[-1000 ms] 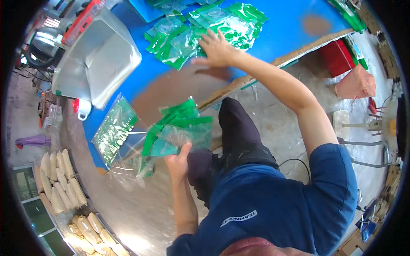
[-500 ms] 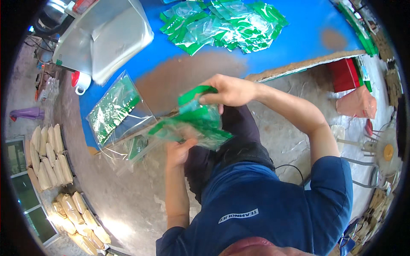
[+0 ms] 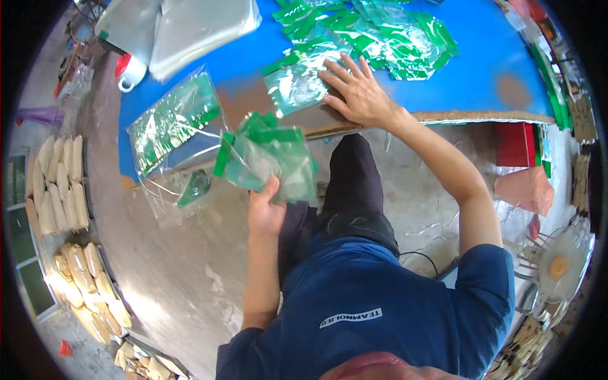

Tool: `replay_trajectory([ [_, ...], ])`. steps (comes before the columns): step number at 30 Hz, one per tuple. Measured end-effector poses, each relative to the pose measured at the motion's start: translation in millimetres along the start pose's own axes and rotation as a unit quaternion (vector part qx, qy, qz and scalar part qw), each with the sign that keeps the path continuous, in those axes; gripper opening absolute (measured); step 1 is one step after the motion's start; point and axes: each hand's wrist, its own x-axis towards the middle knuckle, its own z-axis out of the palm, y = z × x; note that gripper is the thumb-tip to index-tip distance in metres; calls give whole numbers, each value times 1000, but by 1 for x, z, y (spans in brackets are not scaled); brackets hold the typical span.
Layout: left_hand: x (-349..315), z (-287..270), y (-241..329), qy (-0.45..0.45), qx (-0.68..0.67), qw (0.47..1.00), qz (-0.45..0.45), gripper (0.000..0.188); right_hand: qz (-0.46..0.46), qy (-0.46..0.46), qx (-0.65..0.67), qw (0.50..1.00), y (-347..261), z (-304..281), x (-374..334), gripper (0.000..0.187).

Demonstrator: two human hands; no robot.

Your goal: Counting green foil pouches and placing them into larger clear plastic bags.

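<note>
My left hand [image 3: 266, 212] is closed, thumb on top, round a loose bunch of green-and-clear plastic bags [image 3: 288, 166] held before the table's near edge. Fingers spread, my right hand [image 3: 362, 98] lies open at the near side of the pile, touching a flat green-and-clear plastic bag [image 3: 294, 85]. Behind it spreads a shiny heap of similar bags [image 3: 411, 41]. To the left, near the bunch, a large clear bag packed with green packets [image 3: 180, 123] rests on the table and hangs over its edge.
The blue table [image 3: 475, 76] has brown worn patches. A stack of clear plastic sheets [image 3: 202, 31] and a white mug [image 3: 132, 73] stand at its left. Wrapped bundles [image 3: 60, 183] lie on the floor at left. At right are a pink bag [image 3: 525, 190] and a fan [image 3: 563, 266].
My right hand has moved from beside the held bunch up to the table and opened onto a bag by the pile. The left hand still grips the bunch. The view has shifted slightly.
</note>
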Motion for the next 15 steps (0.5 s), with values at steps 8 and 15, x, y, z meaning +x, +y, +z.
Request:
replay_trajectory([
  [8, 15, 18, 19, 56, 60, 995, 55, 52, -62, 0, 245, 968, -59, -3, -6, 52],
  [15, 13, 2, -4, 60, 27, 998, 12, 52, -10, 121, 254, 959, -31, -5, 41, 39],
])
